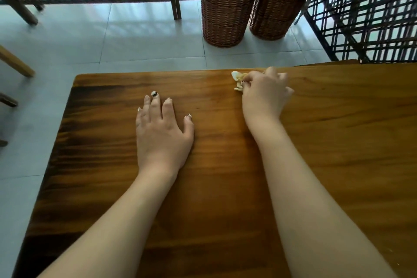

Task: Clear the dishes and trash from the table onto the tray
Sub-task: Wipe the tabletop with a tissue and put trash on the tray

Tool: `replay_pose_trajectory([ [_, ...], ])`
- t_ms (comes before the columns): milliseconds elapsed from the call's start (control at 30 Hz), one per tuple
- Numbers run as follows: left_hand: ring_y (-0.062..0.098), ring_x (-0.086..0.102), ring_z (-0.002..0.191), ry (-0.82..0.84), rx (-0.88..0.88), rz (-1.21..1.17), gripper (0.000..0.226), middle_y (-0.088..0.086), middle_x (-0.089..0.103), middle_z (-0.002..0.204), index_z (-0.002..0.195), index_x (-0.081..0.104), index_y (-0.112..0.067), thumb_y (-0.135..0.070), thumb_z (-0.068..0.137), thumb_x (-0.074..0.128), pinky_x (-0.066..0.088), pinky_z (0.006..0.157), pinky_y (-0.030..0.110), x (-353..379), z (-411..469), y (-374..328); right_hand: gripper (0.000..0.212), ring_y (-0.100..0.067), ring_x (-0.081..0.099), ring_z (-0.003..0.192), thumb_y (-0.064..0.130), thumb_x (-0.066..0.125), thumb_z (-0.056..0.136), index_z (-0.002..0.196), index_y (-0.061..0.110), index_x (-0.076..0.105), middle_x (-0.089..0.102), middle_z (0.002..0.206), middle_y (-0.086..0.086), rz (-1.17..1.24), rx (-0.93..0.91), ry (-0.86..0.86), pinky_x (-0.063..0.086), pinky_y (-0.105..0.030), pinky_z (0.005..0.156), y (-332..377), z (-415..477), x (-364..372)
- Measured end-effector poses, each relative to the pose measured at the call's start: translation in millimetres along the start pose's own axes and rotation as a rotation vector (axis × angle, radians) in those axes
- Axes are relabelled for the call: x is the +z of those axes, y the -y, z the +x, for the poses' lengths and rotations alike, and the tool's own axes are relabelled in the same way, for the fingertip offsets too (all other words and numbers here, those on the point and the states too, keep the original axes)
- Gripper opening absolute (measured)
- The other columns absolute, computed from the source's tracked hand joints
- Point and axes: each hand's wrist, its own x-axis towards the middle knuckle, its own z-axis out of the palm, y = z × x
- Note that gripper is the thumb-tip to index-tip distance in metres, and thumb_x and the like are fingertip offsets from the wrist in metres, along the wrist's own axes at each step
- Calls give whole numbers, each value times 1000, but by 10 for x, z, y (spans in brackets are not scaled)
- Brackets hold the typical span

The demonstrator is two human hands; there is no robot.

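A tiled floor [90, 36], dark lattice screens and two wicker baskets [222, 11] are seen beyond a brown wooden bench [214, 187]. The left hand [162, 133] is laid flat on the bench with its fingers spread, and nothing is held by it. A pale crumpled scrap [237, 78], probably tissue, is pinched by the curled fingers of the right hand [264, 97], close to the bench's far edge. No tray is in view, so the scrap would likely have to be carried some way. If the pinch were loose, the scrap could be nudged over the far edge onto the floor, or pieces could be shed. The visible part seems drawn out from far to near; most is hidden by the fingers, so no pointing end can be told.
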Motion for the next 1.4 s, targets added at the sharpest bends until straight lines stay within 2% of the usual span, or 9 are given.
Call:
replay_pose_trajectory([
  [233,22,6,148,12,0,2,59,9,17,159,148,29,-14,-45,98,35,0,118,35,16,20,15,21,-22,38,115,30,49,98,107,28,67,52,112,4,69,-200,95,27,-38,87,228,-404,53],
  [367,21,9,147,13,-16,-175,53,10,23,157,143,40,-11,-41,98,39,0,118,32,-57,17,33,20,-19,39,111,30,52,96,107,27,68,49,104,7,208,-110,82,25,-34,83,25,-664,-102],
  [500,19,22,143,30,-59,-422,35,10,40,148,122,60,-8,-31,99,46,10,119,34,-195,25,66,15,-18,42,109,29,55,95,101,27,69,47,98,10,397,10,79,32,-36,89,-193,-987,-291],
  [600,12,42,123,84,-76,-469,30,7,52,135,118,61,-9,-27,99,47,26,99,16,-360,-19,124,12,-17,42,104,26,58,94,97,27,69,49,94,8,477,46,96,38,-43,94,-310,-1246,-397],
  [667,7,44,106,100,-50,-456,28,4,56,126,117,61,-11,-27,99,48,28,85,15,-470,-129,167,9,-14,40,100,25,59,93,93,30,67,47,88,10,516,47,101,38,-46,94,-351,-1384,-454],
  [833,5,46,109,89,27,-491,25,-2,56,121,117,61,-13,-24,96,54,33,92,19,-731,-655,215,9,-15,41,101,24,60,93,92,28,69,48,89,9,580,21,150,38,-46,95,-306,-1663,-651],
  [967,12,53,112,59,-28,-604,22,1,60,119,114,63,-14,-21,94,58,42,97,27,-994,-1141,164,8,-17,44,104,26,60,93,92,29,68,52,92,8,547,-11,189,36,-42,95,-214,-1949,-935],
  [1133,2,50,105,73,-70,-731,24,-10,57,114,117,59,-19,-23,94,58,36,75,4,-1356,-1757,204,9,-19,48,102,25,61,92,86,31,63,54,89,9,558,-10,219,39,-43,94,-111,-2355,-1286],
  [1400,6,55,104,119,-181,-960,32,-6,59,115,123,56,-17,-20,92,62,46,72,6,-1940,-2630,670,11,-20,47,107,27,60,93,94,24,70,58,98,4,506,26,241,39,-43,94,175,-3185,-1717],
])
